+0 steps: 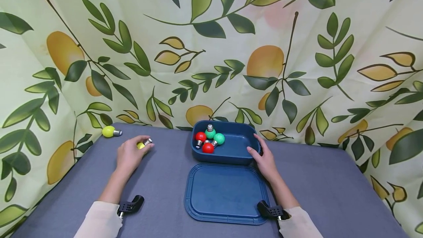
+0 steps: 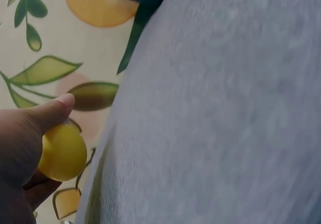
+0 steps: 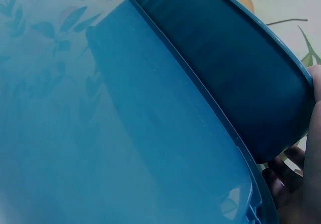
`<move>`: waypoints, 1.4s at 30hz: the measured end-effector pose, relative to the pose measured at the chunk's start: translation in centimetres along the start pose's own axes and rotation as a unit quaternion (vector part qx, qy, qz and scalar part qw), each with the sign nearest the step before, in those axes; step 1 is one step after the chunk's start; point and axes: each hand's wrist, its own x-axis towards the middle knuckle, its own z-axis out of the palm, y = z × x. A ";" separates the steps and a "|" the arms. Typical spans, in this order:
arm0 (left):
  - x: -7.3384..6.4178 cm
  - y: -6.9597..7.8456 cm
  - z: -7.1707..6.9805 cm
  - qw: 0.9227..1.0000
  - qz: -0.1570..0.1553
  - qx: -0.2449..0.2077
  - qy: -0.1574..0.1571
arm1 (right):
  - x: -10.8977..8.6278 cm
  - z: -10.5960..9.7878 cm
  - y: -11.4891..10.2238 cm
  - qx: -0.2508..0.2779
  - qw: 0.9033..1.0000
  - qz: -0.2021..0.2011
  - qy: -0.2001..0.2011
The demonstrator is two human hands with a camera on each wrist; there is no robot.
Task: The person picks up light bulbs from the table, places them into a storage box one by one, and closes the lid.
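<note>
My left hand (image 1: 130,153) pinches a yellow light bulb (image 2: 64,152) above the left part of the table, its silver screw base sticking out to the right in the head view. Another yellow bulb (image 1: 108,132) lies farther left near the cloth wall. At the right end of an open blue box (image 1: 238,146), my right hand (image 1: 267,162) grips the rim and corner. Two red bulbs (image 1: 208,148) and two green bulbs (image 1: 219,138) lie together in the left part of that box.
A blue lid (image 1: 228,194) lies flat on the grey table (image 1: 158,194), right in front of the box. Behind and beside the table hangs a cloth (image 1: 224,69) printed with leaves and fruit. Each wrist wears a black camera strap (image 1: 130,206).
</note>
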 end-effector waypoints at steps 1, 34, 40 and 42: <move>0.0 0.3 0.0 1.000 0.001 -0.004 -0.004 | 0.0 0.0 0.0 0.000 1.000 0.000 0.000; 1.3 14.4 3.6 0.957 -0.014 -0.285 -0.045 | 0.1 -0.2 0.2 0.027 1.000 -0.005 0.002; 1.3 15.7 4.6 0.946 -0.019 -0.322 -0.038 | 0.2 0.0 0.2 0.031 0.999 -0.006 -0.007; 1.4 16.0 5.0 0.943 -0.014 -0.330 -0.038 | 0.2 0.0 0.2 0.034 0.999 -0.008 -0.007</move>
